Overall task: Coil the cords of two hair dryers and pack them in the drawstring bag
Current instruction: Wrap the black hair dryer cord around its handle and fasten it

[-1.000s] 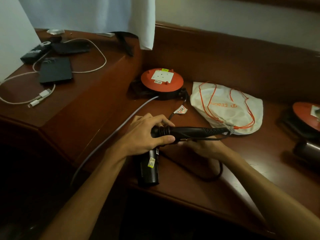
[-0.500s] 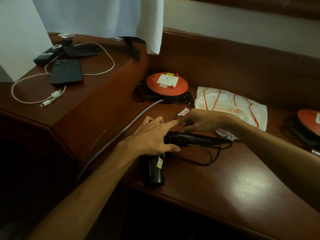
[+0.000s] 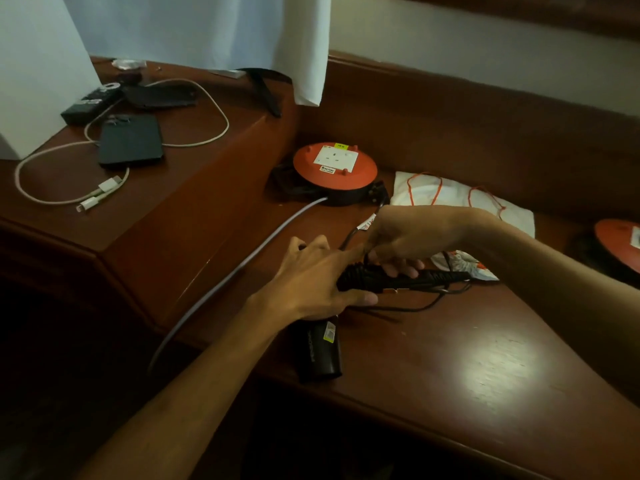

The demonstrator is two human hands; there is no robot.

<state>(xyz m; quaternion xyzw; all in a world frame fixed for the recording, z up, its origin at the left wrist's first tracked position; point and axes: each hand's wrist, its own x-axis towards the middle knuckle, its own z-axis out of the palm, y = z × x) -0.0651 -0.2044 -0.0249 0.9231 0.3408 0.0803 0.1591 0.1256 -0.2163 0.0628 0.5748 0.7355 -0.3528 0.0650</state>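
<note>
Your left hand (image 3: 313,282) grips the black hair dryer (image 3: 388,282) where handle meets barrel, thumb curled under; the barrel lies on the table (image 3: 485,368) just below your wrist. Your right hand (image 3: 405,240), directly beyond the left, pinches the black cord (image 3: 349,237) over the handle, fingertips touching it. Behind your right wrist lies the white drawstring bag (image 3: 446,195); beyond both hands, an orange cable reel (image 3: 334,168).
</note>
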